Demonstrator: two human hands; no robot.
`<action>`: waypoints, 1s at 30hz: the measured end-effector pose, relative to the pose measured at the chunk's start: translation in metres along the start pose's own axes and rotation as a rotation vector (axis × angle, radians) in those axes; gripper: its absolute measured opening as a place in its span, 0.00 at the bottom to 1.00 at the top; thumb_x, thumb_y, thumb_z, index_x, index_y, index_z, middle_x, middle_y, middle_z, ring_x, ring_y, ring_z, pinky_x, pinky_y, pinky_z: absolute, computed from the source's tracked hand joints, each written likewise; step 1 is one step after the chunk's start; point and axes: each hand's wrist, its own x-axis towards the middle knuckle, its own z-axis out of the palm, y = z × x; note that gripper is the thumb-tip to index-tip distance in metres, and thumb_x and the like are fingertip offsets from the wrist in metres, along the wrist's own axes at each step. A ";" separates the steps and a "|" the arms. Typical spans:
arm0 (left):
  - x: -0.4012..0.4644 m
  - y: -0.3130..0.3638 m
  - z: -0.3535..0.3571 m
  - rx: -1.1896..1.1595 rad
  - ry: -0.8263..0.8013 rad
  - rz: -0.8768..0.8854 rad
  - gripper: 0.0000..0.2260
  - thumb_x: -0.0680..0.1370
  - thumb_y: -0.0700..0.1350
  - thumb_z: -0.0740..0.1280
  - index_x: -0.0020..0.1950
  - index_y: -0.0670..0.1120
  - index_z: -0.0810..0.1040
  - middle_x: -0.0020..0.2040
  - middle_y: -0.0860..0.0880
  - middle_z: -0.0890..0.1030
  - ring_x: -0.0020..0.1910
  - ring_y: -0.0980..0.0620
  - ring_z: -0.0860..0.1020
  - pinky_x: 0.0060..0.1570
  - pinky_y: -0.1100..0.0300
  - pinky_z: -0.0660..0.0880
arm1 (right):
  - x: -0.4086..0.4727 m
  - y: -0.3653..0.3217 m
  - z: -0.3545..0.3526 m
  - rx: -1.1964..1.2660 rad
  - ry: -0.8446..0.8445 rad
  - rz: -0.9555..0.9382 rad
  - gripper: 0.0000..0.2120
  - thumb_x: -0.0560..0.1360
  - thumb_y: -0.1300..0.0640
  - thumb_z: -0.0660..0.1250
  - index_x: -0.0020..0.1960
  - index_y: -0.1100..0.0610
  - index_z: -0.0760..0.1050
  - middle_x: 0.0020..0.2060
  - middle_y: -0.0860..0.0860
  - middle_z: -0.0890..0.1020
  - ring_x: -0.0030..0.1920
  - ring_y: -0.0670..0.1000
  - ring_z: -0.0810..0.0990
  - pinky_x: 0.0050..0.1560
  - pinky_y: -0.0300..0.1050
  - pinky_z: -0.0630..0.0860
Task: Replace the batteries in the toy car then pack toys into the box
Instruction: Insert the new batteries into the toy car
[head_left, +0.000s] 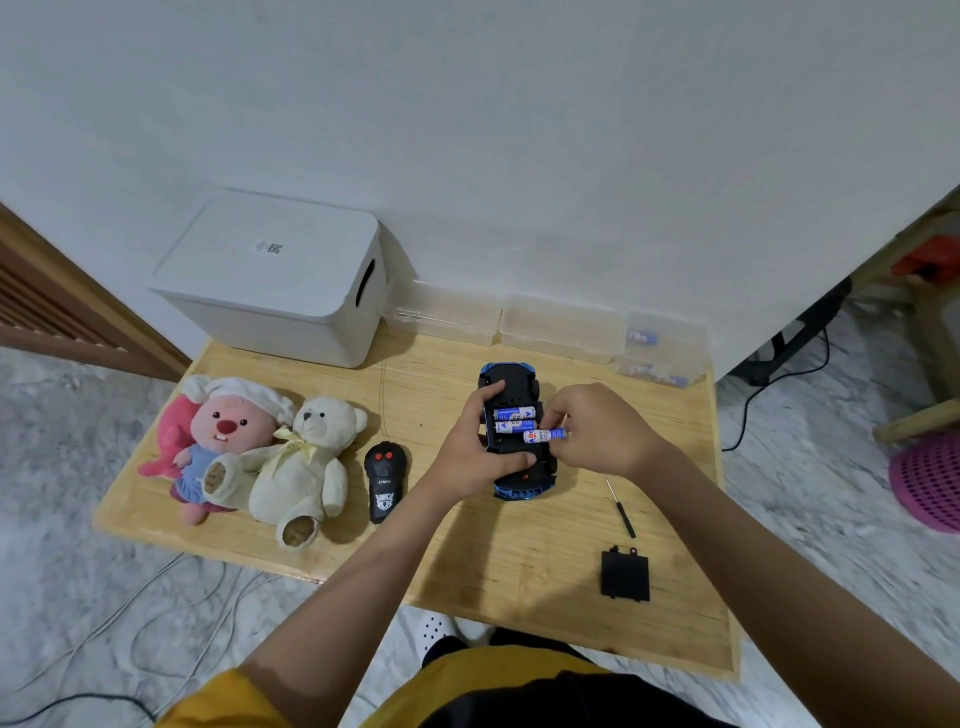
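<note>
A blue toy car (511, 376) lies upside down on the wooden table (467, 561), its battery bay uncovered. Two blue-and-white batteries (513, 420) lie in the bay. My left hand (475, 447) grips the car's left side, thumb on its near end. My right hand (597, 434) pinches a third battery (543, 435) that is tilted over the bay's near slot. The black battery cover (625, 575) lies loose at the near right. A white lidded box (275, 278) stands at the back left.
A pink plush (218, 441), a cream teddy bear (304, 467) and a black remote (385, 480) lie to the left of the car. A small screwdriver (621, 508) rests to the right. Clear containers (561, 325) line the back, the right ones (657, 353) with batteries.
</note>
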 end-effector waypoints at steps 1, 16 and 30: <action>0.000 0.000 0.000 -0.003 0.001 -0.002 0.38 0.68 0.32 0.75 0.71 0.52 0.63 0.56 0.59 0.73 0.48 0.64 0.76 0.43 0.71 0.75 | 0.000 0.000 -0.001 0.020 0.017 -0.010 0.12 0.68 0.62 0.67 0.49 0.51 0.79 0.42 0.47 0.81 0.37 0.46 0.75 0.38 0.42 0.70; 0.002 0.002 0.004 -0.018 0.033 0.006 0.40 0.67 0.32 0.76 0.72 0.52 0.62 0.55 0.57 0.73 0.45 0.67 0.78 0.42 0.71 0.76 | -0.004 -0.009 0.016 0.414 0.342 0.032 0.09 0.68 0.61 0.75 0.47 0.58 0.82 0.39 0.49 0.82 0.39 0.49 0.82 0.44 0.44 0.80; -0.001 0.006 0.009 0.025 0.153 0.118 0.41 0.62 0.36 0.80 0.69 0.55 0.66 0.55 0.57 0.76 0.52 0.55 0.79 0.54 0.60 0.78 | -0.002 -0.008 0.024 0.476 0.504 0.083 0.05 0.66 0.61 0.76 0.40 0.60 0.82 0.39 0.54 0.81 0.37 0.50 0.81 0.44 0.47 0.80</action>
